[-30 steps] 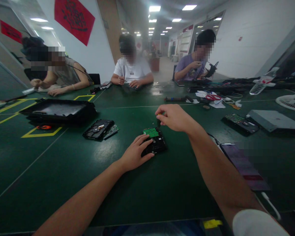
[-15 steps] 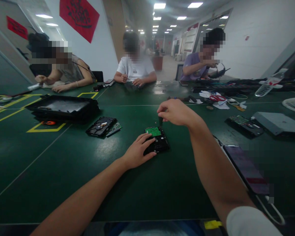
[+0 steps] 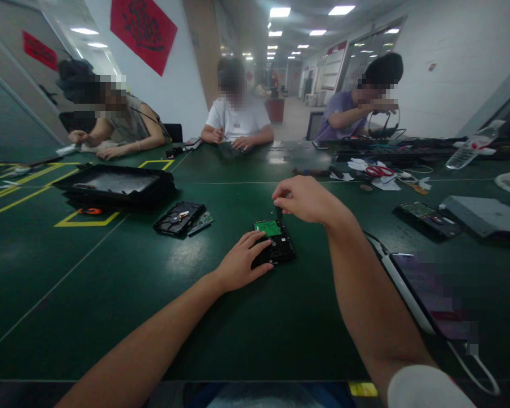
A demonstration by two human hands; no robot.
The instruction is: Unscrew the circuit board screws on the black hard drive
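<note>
Left hand (image 3: 243, 262) lies spread on the hard drive (image 3: 284, 249), right hand (image 3: 304, 196) pinches a dark tool (image 3: 279, 213) near its far edge, and steady, upright pressure should serve best!

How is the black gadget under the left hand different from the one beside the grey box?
The middle gadget has the left hand on it; the other gadget, beside the grey box, has none. The middle gadget's green patch is brighter than the other's. The middle gadget sits almost straight, while the other is turned diagonally. Both are black and lie flat on the table.
</note>
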